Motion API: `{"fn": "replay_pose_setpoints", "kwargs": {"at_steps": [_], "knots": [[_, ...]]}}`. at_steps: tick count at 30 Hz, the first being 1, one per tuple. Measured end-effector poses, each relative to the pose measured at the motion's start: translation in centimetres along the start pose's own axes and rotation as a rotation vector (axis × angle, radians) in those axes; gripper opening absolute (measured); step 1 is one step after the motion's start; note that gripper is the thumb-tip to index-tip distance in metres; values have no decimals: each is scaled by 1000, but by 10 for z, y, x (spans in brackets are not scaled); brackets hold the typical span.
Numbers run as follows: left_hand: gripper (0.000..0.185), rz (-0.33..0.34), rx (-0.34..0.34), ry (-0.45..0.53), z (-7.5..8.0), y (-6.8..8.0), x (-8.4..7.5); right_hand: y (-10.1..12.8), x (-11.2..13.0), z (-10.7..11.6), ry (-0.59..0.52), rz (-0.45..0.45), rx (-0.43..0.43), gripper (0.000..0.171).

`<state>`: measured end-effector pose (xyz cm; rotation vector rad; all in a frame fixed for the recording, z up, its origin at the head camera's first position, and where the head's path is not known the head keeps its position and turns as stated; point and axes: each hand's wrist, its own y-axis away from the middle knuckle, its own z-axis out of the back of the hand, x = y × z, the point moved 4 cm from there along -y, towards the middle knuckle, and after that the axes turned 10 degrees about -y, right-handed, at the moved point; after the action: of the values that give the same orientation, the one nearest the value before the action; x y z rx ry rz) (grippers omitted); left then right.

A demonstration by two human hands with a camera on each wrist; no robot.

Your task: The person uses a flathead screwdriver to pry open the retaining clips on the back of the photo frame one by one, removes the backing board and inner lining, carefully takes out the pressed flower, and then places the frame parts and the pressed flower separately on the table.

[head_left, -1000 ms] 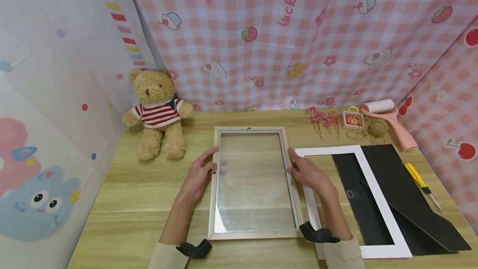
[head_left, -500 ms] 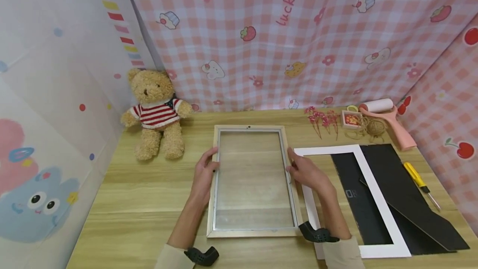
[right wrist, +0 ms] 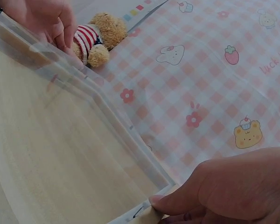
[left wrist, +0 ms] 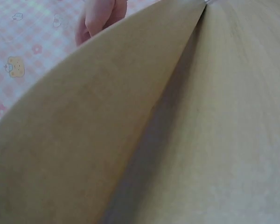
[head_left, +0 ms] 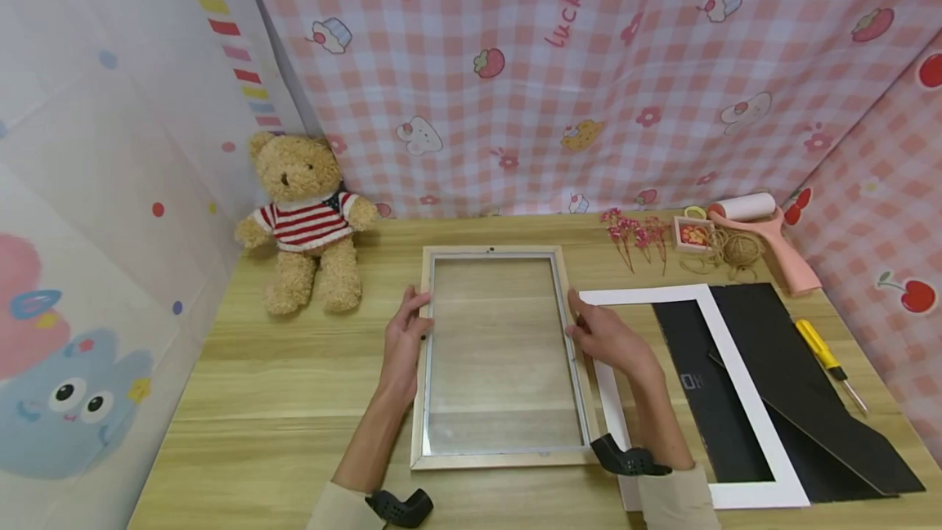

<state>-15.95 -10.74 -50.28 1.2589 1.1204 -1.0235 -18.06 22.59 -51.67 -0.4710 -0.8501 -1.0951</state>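
A light wooden picture frame lies at mid-table in the head view, its back side up, with a clear pane inside. My left hand holds its left side, thumb near the inner rim. On the opposite side my right hand grips the rail. The right wrist view shows that hand's thumb pressed on the rim, the other fingers mostly hidden. Close wood fills the left wrist view, with part of a hand at the top; I cannot tell which hand.
Right of the frame lie a white mat, black backing board and yellow screwdriver. Dried pink flowers, a small box, twine and a pink-handled roller are at the back right. A teddy bear sits back left.
My left forearm has shifted slightly to the right and the left fingers have adjusted along the frame's side. The frame and right hand have barely moved.
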Motion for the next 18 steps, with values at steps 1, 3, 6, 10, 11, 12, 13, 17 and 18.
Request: {"fn": "replay_pose_setpoints", "kwargs": {"at_steps": [1,3,6,10,11,12,13,17,18], "knots": [[51,0,1,-3,0,0,1,-3,-11,-2,10,4,-4,65],[50,-2,7,-10,1,0,2,-6,-22,-4,4,-1,4,66],[49,-3,11,-16,1,1,4,-7,-21,-4,6,-4,7,67],[49,-11,4,-16,1,-1,5,2,15,3,9,14,8,64],[49,-13,2,-17,0,-1,5,5,27,6,1,13,12,63],[49,-17,0,-18,0,-1,5,9,40,9,-6,5,18,62],[49,-20,-3,-21,0,-1,6,10,43,10,-4,4,19,62],[47,-33,-12,-34,-2,1,6,14,60,13,4,-14,30,62],[47,-38,-13,-34,-2,1,6,15,61,13,7,-11,29,62]]}}
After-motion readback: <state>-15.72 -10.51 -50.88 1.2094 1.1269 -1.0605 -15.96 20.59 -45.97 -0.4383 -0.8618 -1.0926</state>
